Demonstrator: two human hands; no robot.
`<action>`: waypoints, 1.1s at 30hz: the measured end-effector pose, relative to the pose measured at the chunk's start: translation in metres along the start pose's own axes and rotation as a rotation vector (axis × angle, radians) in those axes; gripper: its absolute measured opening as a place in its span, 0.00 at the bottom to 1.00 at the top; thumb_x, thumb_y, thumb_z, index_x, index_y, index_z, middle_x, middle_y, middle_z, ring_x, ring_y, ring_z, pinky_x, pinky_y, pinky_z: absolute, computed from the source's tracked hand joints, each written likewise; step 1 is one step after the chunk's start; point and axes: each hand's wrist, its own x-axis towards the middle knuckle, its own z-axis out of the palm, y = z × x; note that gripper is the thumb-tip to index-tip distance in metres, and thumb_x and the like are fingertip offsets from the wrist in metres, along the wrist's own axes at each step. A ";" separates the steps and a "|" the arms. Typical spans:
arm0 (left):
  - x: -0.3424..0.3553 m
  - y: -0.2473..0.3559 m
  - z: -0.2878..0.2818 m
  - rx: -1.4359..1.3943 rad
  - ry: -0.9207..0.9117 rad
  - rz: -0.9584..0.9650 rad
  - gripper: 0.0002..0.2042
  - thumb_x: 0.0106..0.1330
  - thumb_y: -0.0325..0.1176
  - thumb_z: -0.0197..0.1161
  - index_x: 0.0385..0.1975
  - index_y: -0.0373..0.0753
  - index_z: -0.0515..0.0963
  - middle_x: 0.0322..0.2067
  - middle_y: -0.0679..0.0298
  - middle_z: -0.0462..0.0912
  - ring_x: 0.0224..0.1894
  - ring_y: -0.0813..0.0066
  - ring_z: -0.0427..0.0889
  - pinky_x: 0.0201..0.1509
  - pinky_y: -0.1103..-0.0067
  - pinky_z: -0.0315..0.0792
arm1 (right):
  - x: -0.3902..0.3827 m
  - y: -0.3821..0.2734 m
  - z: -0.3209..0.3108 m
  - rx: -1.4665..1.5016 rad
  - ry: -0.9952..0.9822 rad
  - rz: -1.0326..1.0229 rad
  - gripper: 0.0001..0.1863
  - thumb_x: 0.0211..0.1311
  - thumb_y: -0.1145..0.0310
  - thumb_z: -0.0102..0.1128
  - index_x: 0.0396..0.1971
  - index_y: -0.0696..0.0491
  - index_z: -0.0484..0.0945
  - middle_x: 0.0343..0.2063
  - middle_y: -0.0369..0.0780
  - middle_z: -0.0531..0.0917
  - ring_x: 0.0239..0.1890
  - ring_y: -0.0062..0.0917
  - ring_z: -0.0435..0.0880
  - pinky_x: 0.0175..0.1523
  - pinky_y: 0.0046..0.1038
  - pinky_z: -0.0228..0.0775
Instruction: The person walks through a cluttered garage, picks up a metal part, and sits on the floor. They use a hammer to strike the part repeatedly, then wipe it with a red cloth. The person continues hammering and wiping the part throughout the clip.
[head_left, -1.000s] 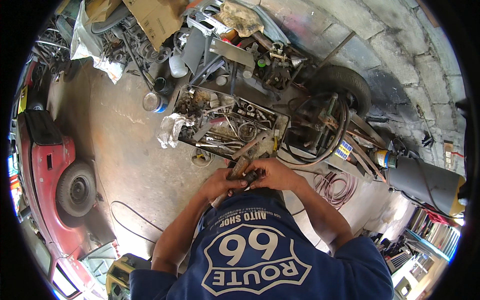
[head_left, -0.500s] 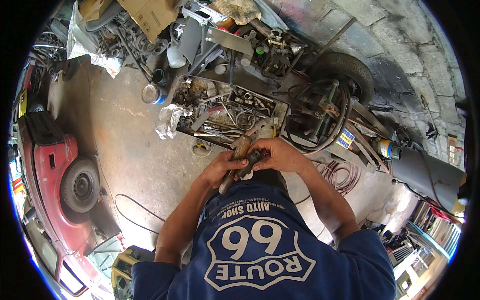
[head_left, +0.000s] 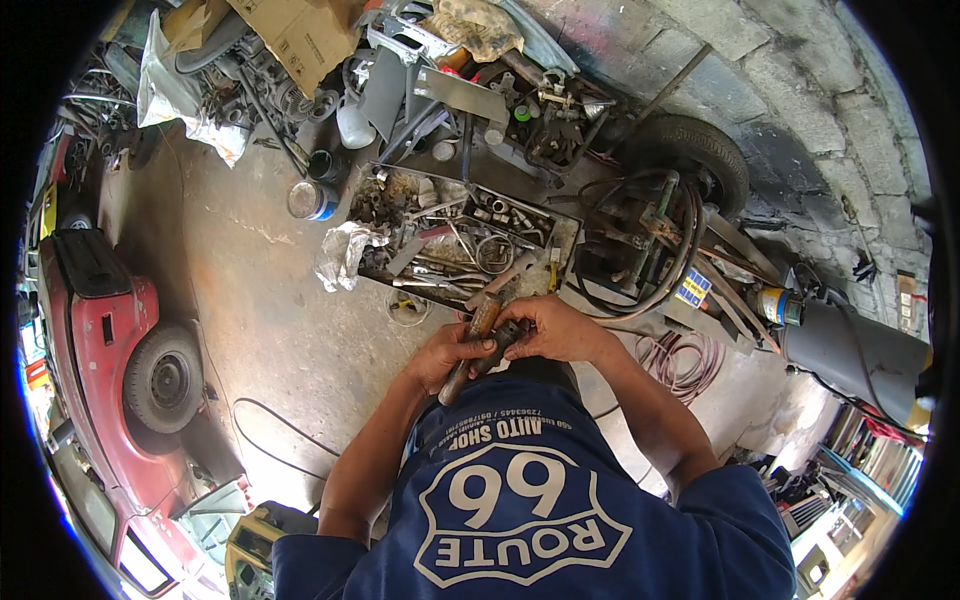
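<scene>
My left hand [head_left: 440, 355] is closed round a worn, rust-brown bar [head_left: 482, 318] that slants across my lap. My right hand [head_left: 558, 330] grips a dark, cylindrical metal part [head_left: 504, 340] held against the bar's right side; its exact kind is hard to make out. Just beyond both hands lies an open metal tray [head_left: 570, 240] crammed with wrenches, sockets and loose parts, with crumpled whitish material [head_left: 345, 255] at its left corner.
A red car body with a wheel [head_left: 165, 375] stands left. Scrap parts, cardboard [head_left: 290, 40] and cans [head_left: 312, 200] crowd the back. Right are a tire [head_left: 680, 135], hoses, coiled hose [head_left: 680, 370], a grey tank [head_left: 850, 355] and a block wall [head_left: 820, 120]. A cable crosses the floor.
Both hands still hold the same two pieces, with a slight shift in their grip and angle. The whole view has bobbed slightly up, then back down.
</scene>
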 end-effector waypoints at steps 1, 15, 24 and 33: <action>0.001 -0.001 -0.002 0.000 -0.026 -0.010 0.17 0.65 0.40 0.73 0.42 0.33 0.79 0.26 0.67 0.79 0.25 0.80 0.74 0.28 0.83 0.65 | 0.001 0.000 0.001 0.013 -0.001 0.006 0.22 0.54 0.72 0.80 0.48 0.58 0.83 0.35 0.39 0.87 0.37 0.19 0.83 0.44 0.25 0.77; -0.005 -0.001 0.001 -0.004 0.040 -0.021 0.18 0.65 0.35 0.74 0.48 0.34 0.78 0.33 0.66 0.81 0.29 0.81 0.76 0.33 0.82 0.70 | -0.001 0.002 0.009 0.006 0.054 -0.049 0.23 0.55 0.72 0.80 0.50 0.57 0.81 0.42 0.40 0.85 0.39 0.20 0.83 0.44 0.25 0.78; -0.005 -0.001 0.001 -0.035 0.057 -0.004 0.18 0.65 0.34 0.73 0.51 0.34 0.79 0.37 0.66 0.82 0.33 0.79 0.78 0.37 0.82 0.73 | 0.003 0.022 0.014 -0.125 0.111 -0.125 0.22 0.60 0.59 0.78 0.47 0.56 0.81 0.41 0.43 0.87 0.40 0.28 0.85 0.45 0.32 0.78; -0.005 -0.003 -0.013 -0.140 0.067 0.071 0.22 0.66 0.34 0.69 0.58 0.31 0.76 0.44 0.57 0.86 0.41 0.72 0.84 0.41 0.78 0.77 | 0.021 0.051 -0.007 0.248 0.192 0.145 0.21 0.68 0.54 0.70 0.50 0.56 0.81 0.38 0.39 0.84 0.40 0.24 0.84 0.40 0.28 0.84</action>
